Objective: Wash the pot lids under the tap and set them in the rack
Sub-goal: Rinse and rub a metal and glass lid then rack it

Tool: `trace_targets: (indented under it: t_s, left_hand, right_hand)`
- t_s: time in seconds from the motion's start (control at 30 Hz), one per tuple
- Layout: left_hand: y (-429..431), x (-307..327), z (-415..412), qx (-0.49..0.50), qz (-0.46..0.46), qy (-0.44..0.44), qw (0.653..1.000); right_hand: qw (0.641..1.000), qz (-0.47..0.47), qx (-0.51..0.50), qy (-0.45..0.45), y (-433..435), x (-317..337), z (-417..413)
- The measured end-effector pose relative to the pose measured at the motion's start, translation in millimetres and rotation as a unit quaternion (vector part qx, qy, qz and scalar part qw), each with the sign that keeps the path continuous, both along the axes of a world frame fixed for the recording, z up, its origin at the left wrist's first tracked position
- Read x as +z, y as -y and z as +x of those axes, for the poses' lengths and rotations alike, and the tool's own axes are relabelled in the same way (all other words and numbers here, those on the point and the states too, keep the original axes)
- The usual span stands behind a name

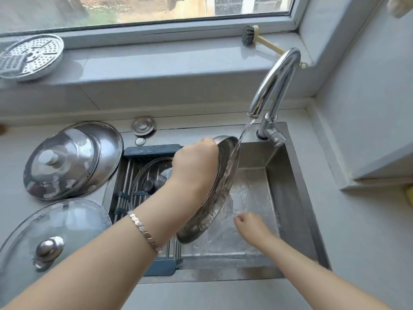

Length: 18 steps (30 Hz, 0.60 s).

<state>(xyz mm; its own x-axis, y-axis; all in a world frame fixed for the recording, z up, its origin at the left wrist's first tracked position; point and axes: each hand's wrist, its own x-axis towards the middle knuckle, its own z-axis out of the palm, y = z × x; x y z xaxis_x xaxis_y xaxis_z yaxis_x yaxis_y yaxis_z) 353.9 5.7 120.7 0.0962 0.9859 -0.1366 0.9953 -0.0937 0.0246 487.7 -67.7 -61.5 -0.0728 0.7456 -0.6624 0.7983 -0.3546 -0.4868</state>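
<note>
The left hand (196, 162) grips a steel lid (201, 224) from its outer side. The fingers curl out of sight behind the knuckles, so exactly what they close on is hidden. The lid stands tilted on edge over the sink (286, 186), its top rim just right of the left knuckles and its bottom rim near the right hand (252, 224). Water (242, 135) from the tap (274, 86) strikes the lid's inner face and sheets off into the basin.

The right hand is low in the sink under the lid's lower edge. Its fingertips are lost in the splash, so I cannot tell whether they are straight or curled, or whether they touch the lid. A bracelet (145, 231) sits on the left wrist.

Under the left forearm a rack (127, 175) spans the sink's left part. In it lies a glass lid (147, 173), largely covered by the arm.

Left of the left arm, on the counter, two steel lids (67, 159) lie stacked, the smaller on top. Nearer, another glass lid (51, 222) is cut off by the frame edge.

Beyond the left hand a sink plug (143, 125) rests on the counter. On the sill are a perforated steamer plate (31, 57), far left, and a brush (250, 35) behind the tap.
</note>
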Motion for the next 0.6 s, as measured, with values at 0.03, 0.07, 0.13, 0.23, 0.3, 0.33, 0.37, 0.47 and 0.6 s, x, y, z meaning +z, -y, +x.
trace_targets:
  t_s: [0.03, 0.07, 0.13, 0.23, 0.3, 0.33, 0.37, 0.47, 0.6]
  left_hand:
    - [-1, 1, -3, 0.01, -0.01, -0.003, 1.0]
    - [-2, 1, -7, 0.022, -0.02, -0.002, 1.0]
    - [-4, 0, -21, 0.068, -0.033, 0.032, 0.997]
    - [-8, -20, -53, 0.197, -0.062, 0.134, 0.969]
    - [-7, -43, -73, 0.283, -0.098, 0.217, 0.929]
    - [-3, -55, -79, 0.321, -0.114, 0.26, 0.903]
    - [2, -67, -82, 0.358, -0.136, 0.302, 0.873]
    - [26, -98, -77, 0.445, -0.211, 0.44, 0.751]
    - [49, -128, -57, 0.489, -0.302, 0.517, 0.635]
  right_hand:
    - [1.0, -0.006, -0.026, -0.003, -1, 2, -4]
    - [0.999, -0.013, -0.051, -0.012, -3, 3, -6]
    - [0.994, -0.04, -0.096, -0.045, -6, 7, -7]
    - [0.962, -0.126, -0.203, -0.132, -14, 17, -7]
    - [0.954, -0.126, -0.234, -0.135, -20, 22, -2]
    - [0.963, -0.089, -0.23, -0.106, -25, 23, 4]
    - [0.971, -0.04, -0.223, -0.074, -30, 25, 11]
    - [0.979, 0.041, -0.196, -0.031, -46, 34, 39]
    - [0.984, 0.137, -0.104, 0.053, -66, 66, 62]
